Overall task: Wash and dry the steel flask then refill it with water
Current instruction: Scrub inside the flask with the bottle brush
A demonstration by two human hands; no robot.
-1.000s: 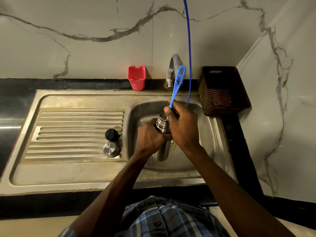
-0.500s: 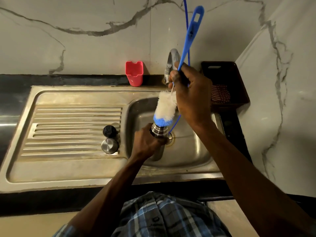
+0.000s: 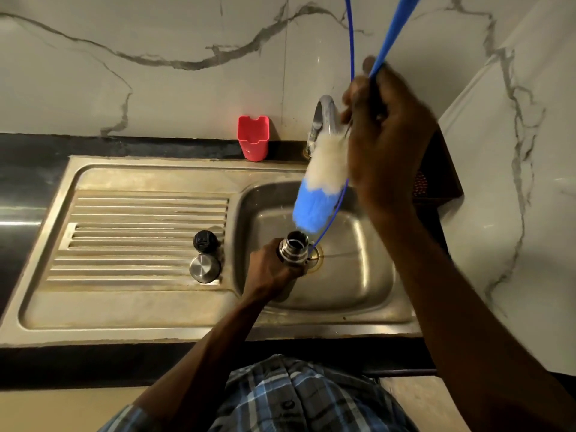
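Note:
My left hand (image 3: 268, 269) grips the steel flask (image 3: 294, 249) upright over the sink basin (image 3: 358, 275), its open threaded mouth facing up. My right hand (image 3: 383, 132) holds the blue handle of a bottle brush (image 3: 321, 188). The brush's white and blue bristle head hangs fully clear of the flask, just above and right of the mouth. The flask's black inner stopper (image 3: 205, 241) and steel cap (image 3: 204, 268) sit on the drainboard left of the basin. The flask's lower body is hidden behind my left hand.
A curved steel tap (image 3: 324, 120) stands behind the basin, partly hidden by the brush. A thin blue hose (image 3: 350, 42) hangs down the wall into the basin. A red plastic holder (image 3: 253, 137) leans on the back ledge. A dark wicker basket (image 3: 436, 182) sits at the right.
My right hand has lifted the brush up and out of the flask, from deep inside to fully clear of the mouth. My left hand kept hold of the flask.

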